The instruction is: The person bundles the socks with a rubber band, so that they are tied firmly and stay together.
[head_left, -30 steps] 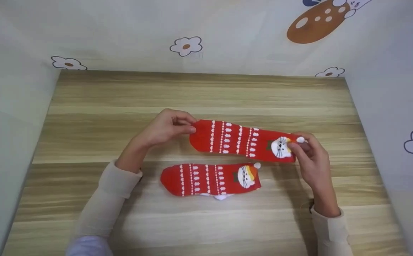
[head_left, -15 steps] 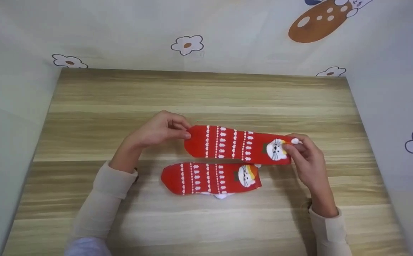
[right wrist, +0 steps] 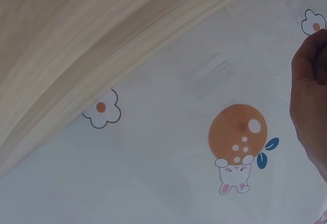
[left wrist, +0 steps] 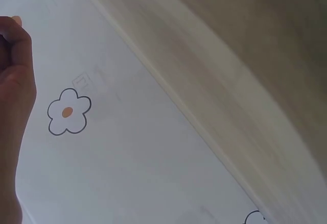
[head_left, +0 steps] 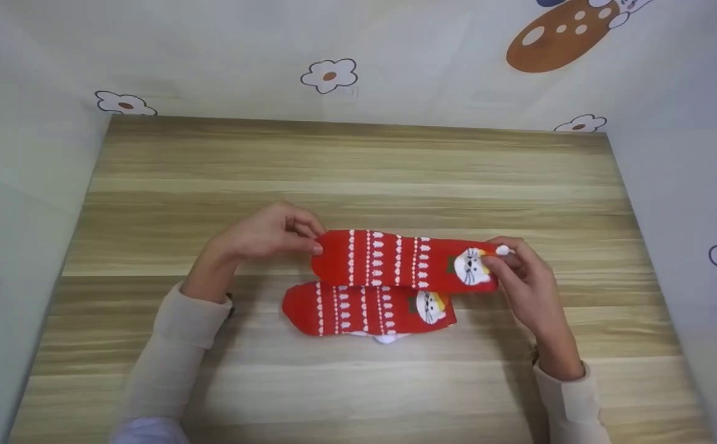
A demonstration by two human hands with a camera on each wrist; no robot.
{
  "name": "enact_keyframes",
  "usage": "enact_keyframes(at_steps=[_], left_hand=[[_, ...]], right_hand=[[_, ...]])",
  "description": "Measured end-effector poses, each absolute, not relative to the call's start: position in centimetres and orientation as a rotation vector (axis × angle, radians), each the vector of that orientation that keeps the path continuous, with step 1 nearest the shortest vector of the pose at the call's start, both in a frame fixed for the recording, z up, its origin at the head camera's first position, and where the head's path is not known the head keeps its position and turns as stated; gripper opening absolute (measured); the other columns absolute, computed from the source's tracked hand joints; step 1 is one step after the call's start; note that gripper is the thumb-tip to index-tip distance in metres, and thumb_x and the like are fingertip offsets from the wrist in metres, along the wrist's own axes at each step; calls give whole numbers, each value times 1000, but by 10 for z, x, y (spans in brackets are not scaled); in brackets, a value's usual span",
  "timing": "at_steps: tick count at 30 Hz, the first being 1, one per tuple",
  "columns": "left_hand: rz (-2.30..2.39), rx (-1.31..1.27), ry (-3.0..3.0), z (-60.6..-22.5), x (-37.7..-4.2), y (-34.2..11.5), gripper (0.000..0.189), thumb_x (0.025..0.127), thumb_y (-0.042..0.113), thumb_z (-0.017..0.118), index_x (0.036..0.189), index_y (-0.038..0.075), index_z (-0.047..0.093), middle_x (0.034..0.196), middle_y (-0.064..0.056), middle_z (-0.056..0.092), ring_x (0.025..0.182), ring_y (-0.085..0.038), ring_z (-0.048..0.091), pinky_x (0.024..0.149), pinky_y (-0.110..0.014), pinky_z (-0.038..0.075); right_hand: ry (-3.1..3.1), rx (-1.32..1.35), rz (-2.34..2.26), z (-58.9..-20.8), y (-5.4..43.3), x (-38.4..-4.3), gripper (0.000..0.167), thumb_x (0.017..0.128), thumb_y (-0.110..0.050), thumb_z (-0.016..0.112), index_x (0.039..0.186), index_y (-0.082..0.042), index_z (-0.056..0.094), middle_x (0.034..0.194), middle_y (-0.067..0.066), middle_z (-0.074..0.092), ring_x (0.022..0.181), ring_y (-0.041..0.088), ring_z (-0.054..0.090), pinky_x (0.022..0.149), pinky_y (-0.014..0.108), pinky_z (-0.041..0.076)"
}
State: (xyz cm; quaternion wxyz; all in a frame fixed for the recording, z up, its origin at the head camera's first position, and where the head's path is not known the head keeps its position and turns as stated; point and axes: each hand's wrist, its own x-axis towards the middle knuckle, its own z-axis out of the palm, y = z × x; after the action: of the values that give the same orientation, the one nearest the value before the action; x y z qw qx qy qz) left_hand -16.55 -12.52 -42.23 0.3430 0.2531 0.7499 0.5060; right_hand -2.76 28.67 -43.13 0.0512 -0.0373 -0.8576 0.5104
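Observation:
Stretched between both hands is a red sock [head_left: 383, 260] with white rows of hearts and trees and a white cat face at its cuff. My left hand [head_left: 270, 232] pinches its rounded toe end. At the cuff, my right hand [head_left: 528, 280] grips it, thumb near the cat face. A matching red sock [head_left: 364, 317] lies on the table just in front, its upper edge overlapped by the held one. White material [head_left: 387, 338] peeks out beneath that lower sock. In the wrist views, the left hand [left wrist: 15, 86] and right hand [right wrist: 312, 96] show only at the frame edges.
The wood-grain table [head_left: 358, 166] is bordered at the back and both sides by pale walls [head_left: 223, 55] printed with flowers. A brown spotted shape [head_left: 559, 37] is printed on the back wall.
Both hands have brought the held sock toward the person and slightly left, so that it now overlaps the lying sock. The grip at both ends stays the same.

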Motion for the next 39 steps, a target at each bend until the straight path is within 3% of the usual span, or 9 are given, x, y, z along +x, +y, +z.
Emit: enact_keyframes(at_steps=[10,17,25,39], left_hand=[[1218,706,1865,-422,-161,-135,12,93,12,76,105,13,78,98,-5,79,91,-37,69,82,-35,60],[1225,740,1816,-422,-160,-138,9,94,11,75,102,10,77,97,-8,79,90,-42,68,82,-37,60],[1238,713,1820,-423,-154,-143,11,93,14,77,104,12,78,100,-7,79,88,-24,71,82,-30,61],[1227,734,1803,-423,-149,-149,11,93,13,76,104,11,77,100,-7,80,87,-20,70,84,-29,60]], right_hand=[[-2732,-65,1604,-431,283,-23,29,99,-22,71,125,-14,63,111,3,75,99,15,68,83,21,59],[-2783,-95,1657,-432,283,-22,25,98,-25,72,118,-13,63,112,3,77,101,15,69,84,22,59],[-2852,-35,1666,-432,284,-21,26,97,-25,73,118,-13,63,113,2,75,103,16,68,84,23,59],[-2884,11,1657,-434,280,-21,25,96,-26,74,116,-14,64,111,0,76,99,17,70,84,23,59]])
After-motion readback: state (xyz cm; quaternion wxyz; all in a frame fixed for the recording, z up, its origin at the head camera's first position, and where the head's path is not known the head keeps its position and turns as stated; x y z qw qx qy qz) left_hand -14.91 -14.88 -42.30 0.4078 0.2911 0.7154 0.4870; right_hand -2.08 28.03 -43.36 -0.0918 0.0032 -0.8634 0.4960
